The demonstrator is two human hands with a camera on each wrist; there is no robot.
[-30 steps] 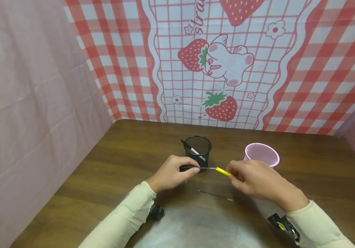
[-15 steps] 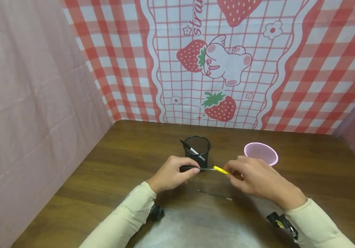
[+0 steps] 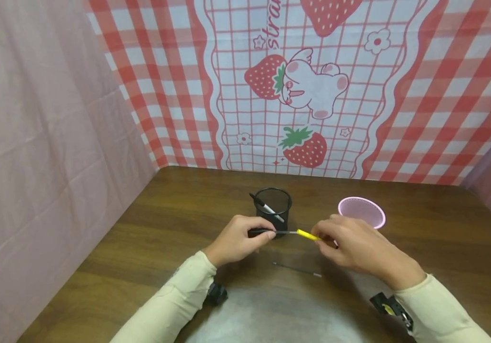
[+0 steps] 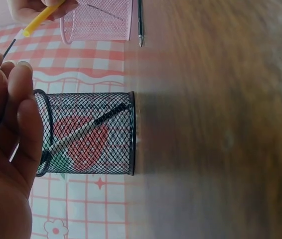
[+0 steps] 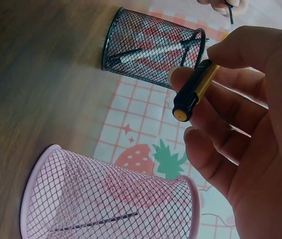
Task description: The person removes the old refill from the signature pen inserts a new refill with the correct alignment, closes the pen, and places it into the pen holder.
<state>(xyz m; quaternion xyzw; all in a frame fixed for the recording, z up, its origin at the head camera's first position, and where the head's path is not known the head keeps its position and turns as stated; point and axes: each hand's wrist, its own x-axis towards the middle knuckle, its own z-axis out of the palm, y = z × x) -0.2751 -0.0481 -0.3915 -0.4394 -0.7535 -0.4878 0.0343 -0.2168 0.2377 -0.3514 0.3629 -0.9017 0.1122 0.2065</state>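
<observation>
My left hand [image 3: 241,240] pinches a black pen part [image 3: 256,232], with a thin refill [image 3: 287,232] sticking out of it to the right. My right hand [image 3: 356,245] holds a yellow pen barrel [image 3: 307,234] between thumb and fingers. Its black clip [image 5: 193,89] and rear end show in the right wrist view. The barrel's open end faces the refill tip; a small gap between them shows in the left wrist view. Both hands are raised over the table. Below them, a loose dark refill [image 3: 296,270] lies on the wood.
Behind my left hand stands a black mesh pen cup [image 3: 285,209] holding a black-and-white marker [image 3: 271,211]. A pink mesh cup [image 3: 383,220] stands behind my right hand, with a thin dark stick [image 5: 98,221] showing through its mesh. Strawberry-print cloth [image 3: 305,107] hangs behind the table.
My right hand with the yellow barrel has shifted slightly left, then a touch back right. My left hand and the loose refill stay where they were.
</observation>
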